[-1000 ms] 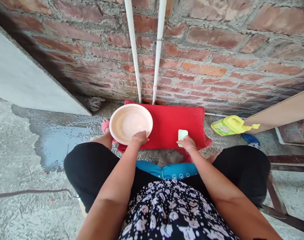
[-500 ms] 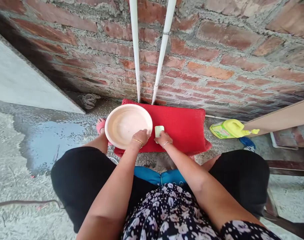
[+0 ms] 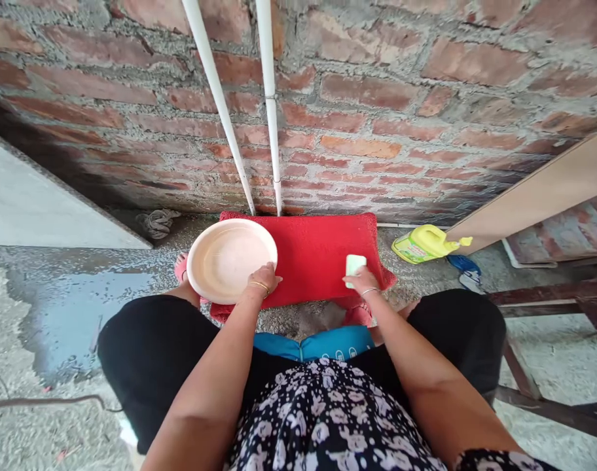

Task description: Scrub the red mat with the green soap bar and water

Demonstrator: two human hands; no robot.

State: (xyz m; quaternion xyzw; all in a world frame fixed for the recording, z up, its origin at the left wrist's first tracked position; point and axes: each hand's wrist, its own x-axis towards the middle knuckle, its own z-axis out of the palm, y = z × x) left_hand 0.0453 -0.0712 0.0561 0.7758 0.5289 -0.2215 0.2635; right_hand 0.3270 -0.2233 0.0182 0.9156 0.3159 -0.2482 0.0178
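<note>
A cream plastic basin (image 3: 230,245) with water in it rests on the left part of a red cloth (image 3: 308,252), which looks thick and folded. My left hand (image 3: 265,280) is closed on the basin's near right rim. Over the right part of the cloth, my right hand (image 3: 361,280) grips a pale green scrubbing brush (image 3: 355,263). Its flat back faces up. Any bristles are hidden beneath it, and the brush appears to lie against the cloth.
A yellow jug (image 3: 421,243) stands to the right by a tan board (image 3: 534,190). Two white pipes (image 3: 271,111) run down the brick wall (image 3: 357,98). A grey rag (image 3: 158,222) lies at the left, near wet floor (image 3: 82,314). A wooden frame (image 3: 529,301) stands at right.
My right hand has moved the brush rightward across the red cloth, away from the basin. My left hand stays at the basin's rim. The view has shifted a little to the right.
</note>
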